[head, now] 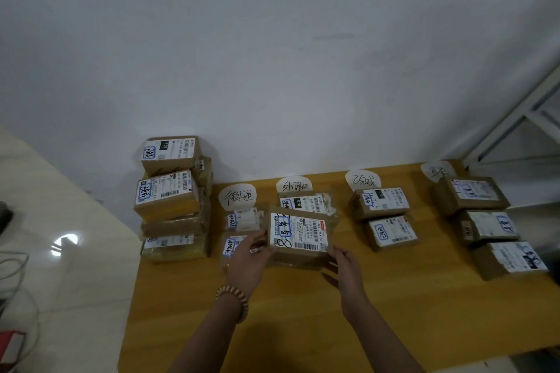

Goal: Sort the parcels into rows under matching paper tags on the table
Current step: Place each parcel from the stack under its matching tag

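Parcel point(298, 233) gripped between left hand point(250, 263) and right hand point(345, 266).

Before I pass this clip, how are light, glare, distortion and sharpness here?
Head view: dim, bluish light, with one bright glare patch on the glossy floor at left. Head view: wide-angle distortion slants the shelf frame at right. Head view: on the held parcel the barcode shows, small print is soft; the far-right parcels blur most.

Brown cardboard parcel point(298, 239) with white paper label, matt wooden table point(303, 327), glossy floor tiles point(60, 221)
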